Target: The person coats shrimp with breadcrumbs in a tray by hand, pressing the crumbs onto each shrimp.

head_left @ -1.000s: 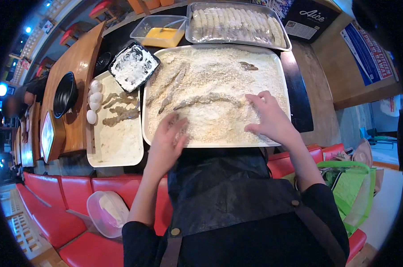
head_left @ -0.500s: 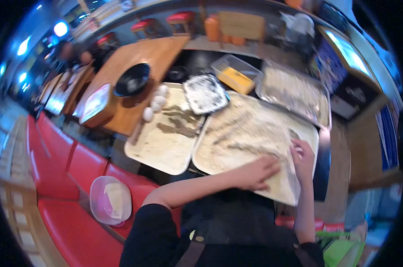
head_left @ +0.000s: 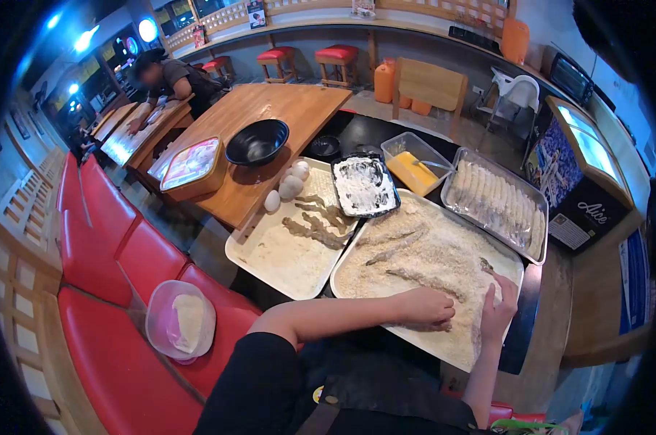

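A white tray [head_left: 340, 281] holds pale bread crumbs [head_left: 422, 250] with several long, coated shrimp lying in them. My left hand [head_left: 423, 307] is low over the tray's near side, its fingers curled down; a brownish patch shows beneath, and what they grip, if anything, is hidden. At the right side, my right hand [head_left: 499, 308] has thumb and forefinger apart, with its fingertips close to a shrimp tail [head_left: 486, 266] sticking out of the crumbs. Another coated shrimp [head_left: 422, 281] lies just beyond my left hand. Uncoated grey shrimp [head_left: 315, 233] rest in the left tray [head_left: 234, 250].
Eggs [head_left: 291, 186] sit in the left tray, beside a flour-filled black tray [head_left: 364, 185]. Behind are yellow batter [head_left: 412, 171] in a clear tub and a tray of wrapped, breaded shrimp [head_left: 498, 199]. A plastic tub [head_left: 181, 322] stands on the red bench. Another person [head_left: 172, 80] leans over a table.
The view has shifted, moving the trays down and right in the picture. My left hand has gone from spread fingers to curled fingers; my right hand's thumb and forefinger have parted.
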### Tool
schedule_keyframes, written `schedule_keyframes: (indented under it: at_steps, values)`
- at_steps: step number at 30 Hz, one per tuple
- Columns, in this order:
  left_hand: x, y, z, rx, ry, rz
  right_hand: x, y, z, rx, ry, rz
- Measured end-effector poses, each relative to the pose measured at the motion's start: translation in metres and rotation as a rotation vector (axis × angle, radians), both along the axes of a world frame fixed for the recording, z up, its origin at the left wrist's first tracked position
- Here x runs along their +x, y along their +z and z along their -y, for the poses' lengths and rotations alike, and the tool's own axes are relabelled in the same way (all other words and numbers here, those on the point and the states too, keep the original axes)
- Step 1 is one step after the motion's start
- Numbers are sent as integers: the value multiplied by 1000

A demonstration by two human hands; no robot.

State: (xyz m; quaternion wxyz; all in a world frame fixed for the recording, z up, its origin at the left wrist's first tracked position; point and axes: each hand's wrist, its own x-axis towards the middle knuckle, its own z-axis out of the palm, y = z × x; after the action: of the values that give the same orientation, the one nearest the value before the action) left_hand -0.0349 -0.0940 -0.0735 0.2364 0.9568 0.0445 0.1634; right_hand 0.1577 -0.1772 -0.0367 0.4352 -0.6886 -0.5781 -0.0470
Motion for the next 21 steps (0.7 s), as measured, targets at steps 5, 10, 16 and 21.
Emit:
schedule_keyframes:
  at_steps: [5, 10, 16, 21]
  values:
    - [-3, -4, -8, -30, 106, 117, 19, -10, 26, -253, -208, 121]
    - [-1, 10, -28, -132, 289, 157, 26, -26, 36, -736, -341, 278]
    - [9, 22, -44, -202, 379, 275, 12, -23, 29, -759, -238, 426]
    - [30, 25, -39, -368, 348, 288, -1, -13, 24, -666, 12, 143]
